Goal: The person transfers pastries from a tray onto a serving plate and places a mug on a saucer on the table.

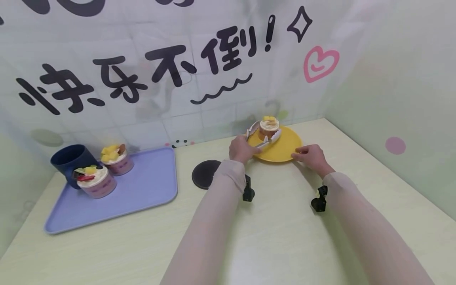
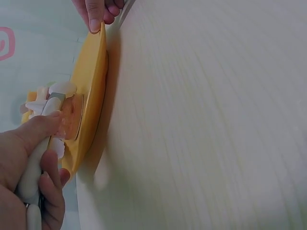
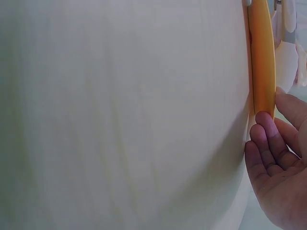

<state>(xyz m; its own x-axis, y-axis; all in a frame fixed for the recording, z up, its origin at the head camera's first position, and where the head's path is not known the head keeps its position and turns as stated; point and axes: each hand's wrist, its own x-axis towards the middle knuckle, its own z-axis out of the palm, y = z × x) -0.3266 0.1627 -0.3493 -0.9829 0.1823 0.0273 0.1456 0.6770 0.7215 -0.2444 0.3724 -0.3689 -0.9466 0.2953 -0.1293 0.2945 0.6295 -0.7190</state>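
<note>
My left hand (image 1: pixel 241 149) grips a pair of tongs (image 1: pixel 264 143) with pale tips. The tong arms stand on either side of a dessert cup (image 1: pixel 267 135), topped with cream and yellow fruit pieces. That cup is upright on a round yellow plate (image 1: pixel 291 143) near the back wall. In the left wrist view the thumb (image 2: pixel 48 122) lies along the tongs, close to the cup. At the plate's right edge, my right hand (image 1: pixel 312 157) pinches the rim between thumb and fingers. The right wrist view shows its fingertips (image 3: pixel 264 118) under the plate's edge.
A dark round coaster (image 1: pixel 204 174) lies left of the plate, partly behind the left forearm. On the left, a lavender tray (image 1: pixel 153 178) carries a dark blue mug (image 1: pixel 71 156), a fruit-topped dessert cup (image 1: pixel 121 164) and another (image 1: pixel 100 187). A printed wall sheet (image 1: pixel 221 111) stands behind the table.
</note>
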